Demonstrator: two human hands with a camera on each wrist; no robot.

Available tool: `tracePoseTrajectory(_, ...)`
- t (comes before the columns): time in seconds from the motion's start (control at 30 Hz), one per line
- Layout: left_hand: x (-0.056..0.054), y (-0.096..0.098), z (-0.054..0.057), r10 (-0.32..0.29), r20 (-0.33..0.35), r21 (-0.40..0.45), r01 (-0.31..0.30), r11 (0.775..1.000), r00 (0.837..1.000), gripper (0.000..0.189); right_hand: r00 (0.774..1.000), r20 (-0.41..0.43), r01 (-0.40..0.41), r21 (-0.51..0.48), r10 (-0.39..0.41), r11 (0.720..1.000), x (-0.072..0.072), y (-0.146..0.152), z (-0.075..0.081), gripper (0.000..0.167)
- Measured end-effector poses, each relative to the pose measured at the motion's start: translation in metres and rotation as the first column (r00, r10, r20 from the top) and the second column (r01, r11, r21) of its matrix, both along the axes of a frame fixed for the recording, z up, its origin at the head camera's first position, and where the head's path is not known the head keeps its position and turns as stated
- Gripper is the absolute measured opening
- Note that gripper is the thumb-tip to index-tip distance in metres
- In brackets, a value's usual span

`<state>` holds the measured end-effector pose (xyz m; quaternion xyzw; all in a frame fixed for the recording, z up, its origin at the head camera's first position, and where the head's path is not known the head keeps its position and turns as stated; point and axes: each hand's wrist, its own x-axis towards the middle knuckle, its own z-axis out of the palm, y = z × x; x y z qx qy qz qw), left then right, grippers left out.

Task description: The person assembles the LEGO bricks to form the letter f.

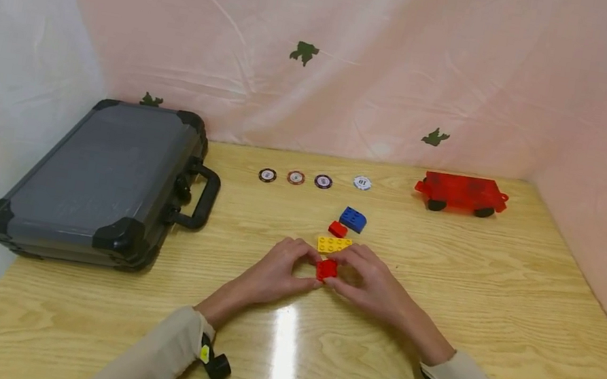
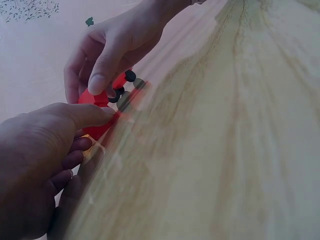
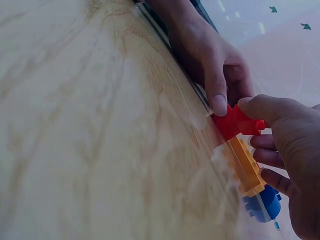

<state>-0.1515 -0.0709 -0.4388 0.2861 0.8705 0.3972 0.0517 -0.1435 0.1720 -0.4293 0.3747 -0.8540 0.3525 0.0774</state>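
Between my two hands is a red toy brick [image 1: 326, 270], low over the wooden table. My left hand [image 1: 278, 272] pinches it from the left with thumb and fingers; my right hand [image 1: 374, 284] pinches its right side. In the right wrist view, studs show on the red brick [image 3: 232, 122], with both thumbs against it. Just beyond the fingertips lies a yellow brick [image 1: 332, 245], partly covered by the right fingers. Behind that come a small red brick [image 1: 337, 229] and a blue brick [image 1: 353, 218] with one rounded end.
A grey case [image 1: 105, 165] with black corners and a black handle [image 1: 207, 201] stands at the left. Several poker chips [image 1: 296, 178] line the table's back. A red toy wagon [image 1: 460, 193] on black wheels is at the back right, near the pink cloth [image 1: 352, 104].
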Motion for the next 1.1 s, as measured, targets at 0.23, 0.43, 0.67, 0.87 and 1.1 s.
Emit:
tracePoseTrajectory(0.23,-0.0009,0.0001,0.0003,-0.003,-0.012,-0.003,0.002,1.000,1.000,0.036,0.999,0.034,-0.008,-0.011,0.008,1.000,-0.0005,-0.0042,0.0021,0.037)
tracePoseTrajectory(0.43,-0.0011,-0.0002,-0.0006,-0.002,-0.020,0.001,0.002,1.000,1.000,0.036,0.998,0.057,-0.013,-0.022,0.014,1.000,-0.0010,-0.0064,0.0017,0.038)
tracePoseTrajectory(0.67,-0.0009,0.0003,-0.0020,-0.005,-0.023,0.004,0.005,1.000,1.000,0.033,0.992,0.125,-0.004,-0.068,0.012,0.998,-0.0007,-0.0097,-0.0001,0.042)
tracePoseTrajectory(0.87,-0.0004,0.0006,-0.0010,0.000,-0.012,0.000,0.000,1.000,1.000,0.034,0.997,0.068,-0.016,-0.074,0.021,0.997,-0.0016,-0.0101,-0.0026,0.037)
tracePoseTrajectory(1.1,-0.0003,0.0007,-0.0011,0.001,-0.009,-0.004,-0.001,1.000,1.000,0.034,0.999,0.043,-0.024,-0.069,0.027,0.997,-0.0019,-0.0097,-0.0026,0.030)
